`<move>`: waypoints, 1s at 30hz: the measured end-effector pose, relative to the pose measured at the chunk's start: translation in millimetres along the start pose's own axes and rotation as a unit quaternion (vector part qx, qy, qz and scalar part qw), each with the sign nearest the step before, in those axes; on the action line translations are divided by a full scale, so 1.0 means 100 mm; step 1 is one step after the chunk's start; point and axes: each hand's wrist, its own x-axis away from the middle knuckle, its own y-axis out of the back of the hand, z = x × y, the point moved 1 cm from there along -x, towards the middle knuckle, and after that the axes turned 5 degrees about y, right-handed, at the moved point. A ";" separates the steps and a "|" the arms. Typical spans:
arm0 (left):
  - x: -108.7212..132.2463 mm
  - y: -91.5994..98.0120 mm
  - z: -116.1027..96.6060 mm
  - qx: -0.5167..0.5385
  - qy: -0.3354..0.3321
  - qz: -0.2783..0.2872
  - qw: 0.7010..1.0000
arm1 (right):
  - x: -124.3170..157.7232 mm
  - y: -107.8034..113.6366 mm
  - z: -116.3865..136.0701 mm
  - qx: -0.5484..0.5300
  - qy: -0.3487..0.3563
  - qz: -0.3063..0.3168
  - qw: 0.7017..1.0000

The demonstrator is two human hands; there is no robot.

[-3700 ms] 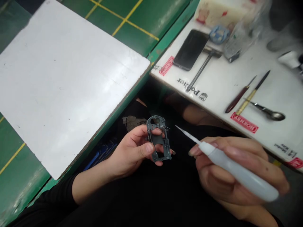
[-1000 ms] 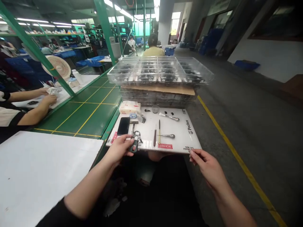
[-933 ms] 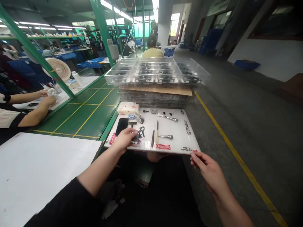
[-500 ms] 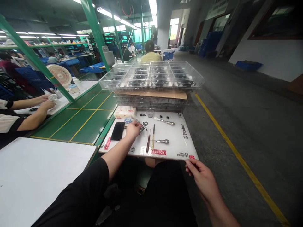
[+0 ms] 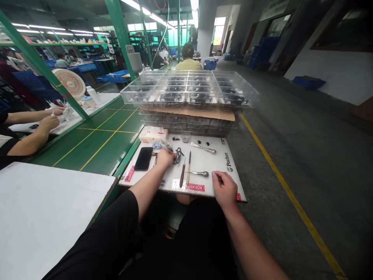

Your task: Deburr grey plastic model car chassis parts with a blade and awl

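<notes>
My left hand (image 5: 165,158) is closed at the left of the printed white board, its fingertips gripping a small dark looped part (image 5: 178,154). Over the board's near right corner is my right hand (image 5: 225,186), its fingers curled and thumb pressed in; anything inside them is hidden. Between the hands lie a dark-red-handled pick (image 5: 182,175), a slim tool with a yellowish handle (image 5: 189,169) and a metal-handled pointed tool (image 5: 201,174). Another metal-handled tool (image 5: 204,147), with a white end, lies farther back. A black phone (image 5: 143,158) is left of my left hand.
A tissue pack (image 5: 153,134), a small clear cup (image 5: 185,137) and tiny black pieces (image 5: 199,142) sit at the board's back. Behind stand stacked clear trays (image 5: 189,99) of dark parts. At left, a co-worker's hands (image 5: 52,118) work by a fan (image 5: 70,83).
My right hand has moved up and left, from beside the board's near right corner to over the board. My left hand stays at the dark looped part, which has turned slightly.
</notes>
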 end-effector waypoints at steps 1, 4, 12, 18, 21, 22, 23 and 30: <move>-0.01 -0.01 -0.01 -0.011 -0.004 -0.003 1.000 | 0.03 -0.01 -0.01 0.007 0.011 -0.009 1.000; -0.01 0.01 0.00 -0.046 -0.017 -0.018 0.999 | 0.10 -0.02 -0.02 0.022 0.037 -0.017 0.999; 0.11 0.02 0.06 -0.111 -0.033 -0.059 0.991 | 0.10 -0.03 -0.06 0.050 0.068 -0.014 0.996; 0.10 -0.03 -0.06 -0.142 -0.022 -0.074 0.987 | 0.11 -0.07 -0.11 0.062 0.102 -0.013 0.993; 0.05 -0.09 -0.22 -0.155 -0.019 -0.084 0.984 | 0.11 -0.11 -0.12 0.060 0.124 -0.019 0.990; 0.03 -0.12 -0.29 -0.158 -0.021 -0.086 0.984 | 0.11 -0.11 -0.13 0.060 0.130 -0.021 0.989; 0.01 -0.16 -0.36 -0.160 -0.023 -0.087 0.983 | 0.11 -0.12 -0.13 0.059 0.136 -0.022 0.989; -0.09 -0.40 -0.81 -0.159 -0.038 -0.085 0.983 | 0.11 -0.11 -0.11 0.060 0.161 -0.017 0.985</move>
